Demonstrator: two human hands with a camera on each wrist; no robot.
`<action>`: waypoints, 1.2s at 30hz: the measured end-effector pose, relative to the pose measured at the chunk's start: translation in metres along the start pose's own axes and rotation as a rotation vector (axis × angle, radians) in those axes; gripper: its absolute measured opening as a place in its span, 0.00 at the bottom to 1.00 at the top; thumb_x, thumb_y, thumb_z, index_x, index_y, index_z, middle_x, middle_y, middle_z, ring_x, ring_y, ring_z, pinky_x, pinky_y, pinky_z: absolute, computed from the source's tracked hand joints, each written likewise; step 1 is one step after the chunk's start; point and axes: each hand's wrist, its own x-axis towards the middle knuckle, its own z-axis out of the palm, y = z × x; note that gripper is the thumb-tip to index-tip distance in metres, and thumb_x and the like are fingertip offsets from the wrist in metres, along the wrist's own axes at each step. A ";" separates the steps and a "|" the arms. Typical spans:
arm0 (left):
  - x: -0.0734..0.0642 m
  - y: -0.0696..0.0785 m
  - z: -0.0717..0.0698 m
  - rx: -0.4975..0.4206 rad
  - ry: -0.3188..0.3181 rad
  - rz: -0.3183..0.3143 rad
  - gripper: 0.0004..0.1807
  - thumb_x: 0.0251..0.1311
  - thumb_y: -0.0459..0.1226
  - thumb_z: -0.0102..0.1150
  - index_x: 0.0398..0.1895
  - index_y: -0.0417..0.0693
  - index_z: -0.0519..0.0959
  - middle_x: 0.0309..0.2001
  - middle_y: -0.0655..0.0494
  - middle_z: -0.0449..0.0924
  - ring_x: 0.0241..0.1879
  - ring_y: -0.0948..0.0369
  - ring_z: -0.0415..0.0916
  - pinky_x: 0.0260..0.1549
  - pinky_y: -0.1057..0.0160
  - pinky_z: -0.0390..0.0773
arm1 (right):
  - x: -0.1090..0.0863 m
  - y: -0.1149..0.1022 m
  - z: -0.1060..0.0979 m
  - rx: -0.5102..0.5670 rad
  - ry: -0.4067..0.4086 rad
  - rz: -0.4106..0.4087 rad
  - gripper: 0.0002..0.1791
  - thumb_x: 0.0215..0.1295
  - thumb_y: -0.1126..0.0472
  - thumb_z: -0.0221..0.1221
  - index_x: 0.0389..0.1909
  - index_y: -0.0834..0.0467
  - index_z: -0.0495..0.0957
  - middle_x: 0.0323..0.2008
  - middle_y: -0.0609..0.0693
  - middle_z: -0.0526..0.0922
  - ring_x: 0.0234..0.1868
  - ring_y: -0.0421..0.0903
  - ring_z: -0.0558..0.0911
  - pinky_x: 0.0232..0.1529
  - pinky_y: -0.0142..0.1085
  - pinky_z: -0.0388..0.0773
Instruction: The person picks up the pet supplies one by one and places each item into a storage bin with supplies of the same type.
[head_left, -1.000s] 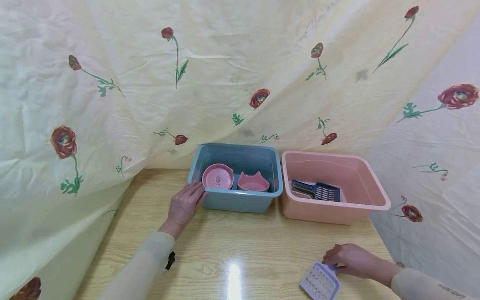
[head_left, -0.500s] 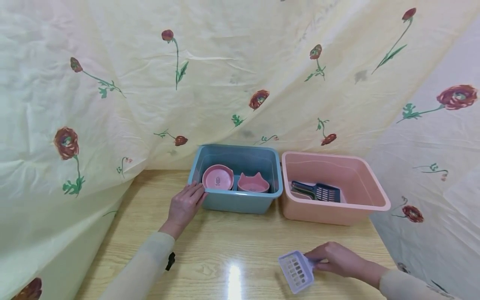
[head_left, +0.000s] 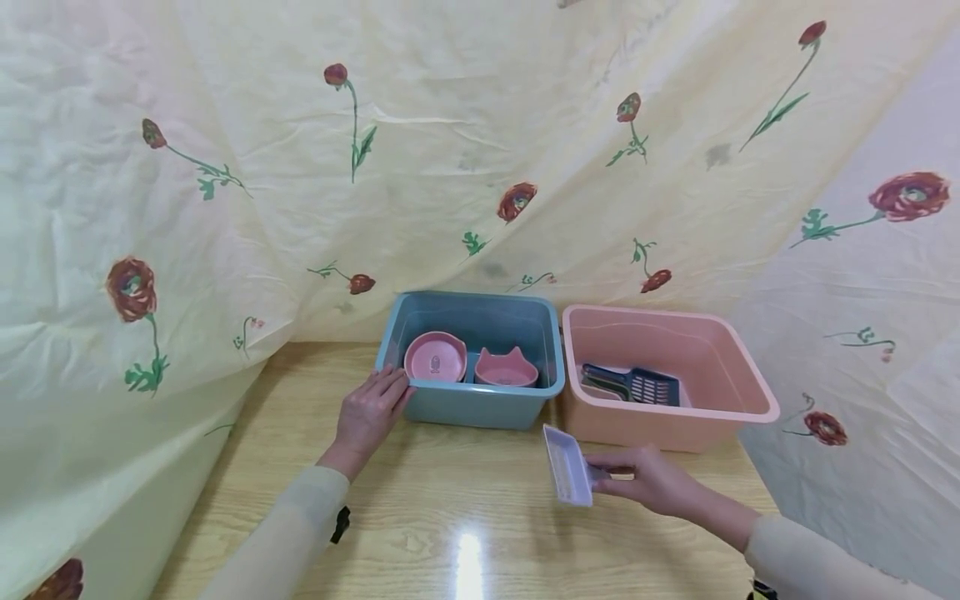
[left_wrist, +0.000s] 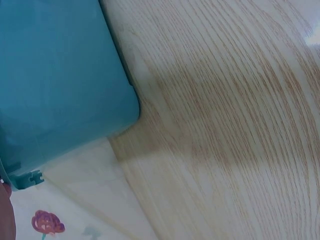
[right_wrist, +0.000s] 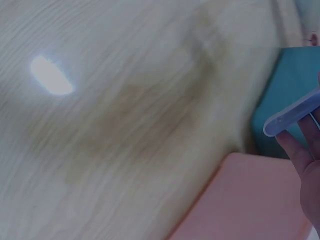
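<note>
My right hand grips the handle of a lavender slotted litter scoop, held above the table in front of the pink bin. The scoop's head is tilted and points left; in the right wrist view its handle lies against the fingers. My left hand holds the left front corner of the blue bin, fingers over the rim. Inside that bin sit a round pink bowl and a pink cat-eared bowl. The left wrist view shows mostly the bin's wall.
To the right of the blue bin stands the pink bin, holding a dark blue slotted scoop and other scoops partly under it. Both bins stand on a wooden table against a floral cloth.
My right hand has carried the lavender scoop left and toward the bins, turning its head from facing up to tilted. My left hand has stayed at the blue bin's corner.
</note>
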 end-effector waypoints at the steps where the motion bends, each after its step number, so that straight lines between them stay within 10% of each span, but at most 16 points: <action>1: 0.000 0.000 0.000 0.002 -0.003 -0.001 0.21 0.47 0.40 0.74 0.46 0.44 0.83 0.45 0.46 0.85 0.48 0.49 0.82 0.46 0.49 0.81 | 0.003 -0.003 -0.001 0.043 0.009 0.015 0.20 0.61 0.57 0.65 0.51 0.62 0.81 0.44 0.55 0.86 0.44 0.39 0.84 0.37 0.35 0.85; 8: -0.001 0.000 0.001 0.012 -0.009 0.000 0.21 0.48 0.41 0.74 0.46 0.44 0.83 0.45 0.47 0.85 0.48 0.49 0.82 0.46 0.50 0.81 | 0.023 -0.017 -0.012 0.271 0.112 0.092 0.21 0.61 0.65 0.63 0.55 0.69 0.77 0.47 0.62 0.84 0.45 0.38 0.84 0.40 0.35 0.85; 17: -0.003 -0.002 0.004 -0.016 0.013 0.003 0.21 0.47 0.39 0.74 0.46 0.44 0.84 0.44 0.46 0.85 0.47 0.48 0.82 0.45 0.49 0.81 | 0.046 -0.042 -0.042 0.306 0.233 0.176 0.23 0.61 0.61 0.65 0.58 0.63 0.77 0.51 0.49 0.83 0.45 0.39 0.83 0.41 0.33 0.83; 26: -0.003 0.000 0.003 -0.032 0.034 0.008 0.19 0.49 0.39 0.73 0.45 0.43 0.84 0.44 0.45 0.85 0.47 0.48 0.82 0.46 0.48 0.81 | 0.062 -0.047 -0.070 0.528 0.219 0.177 0.25 0.67 0.64 0.59 0.63 0.66 0.69 0.54 0.59 0.81 0.53 0.54 0.82 0.48 0.43 0.83; 36: -0.003 -0.001 0.005 -0.013 0.051 0.023 0.20 0.48 0.39 0.73 0.45 0.43 0.84 0.43 0.46 0.86 0.47 0.48 0.83 0.45 0.48 0.82 | 0.076 -0.036 -0.097 0.623 0.250 0.183 0.24 0.69 0.62 0.56 0.64 0.64 0.69 0.54 0.60 0.81 0.53 0.51 0.82 0.51 0.45 0.81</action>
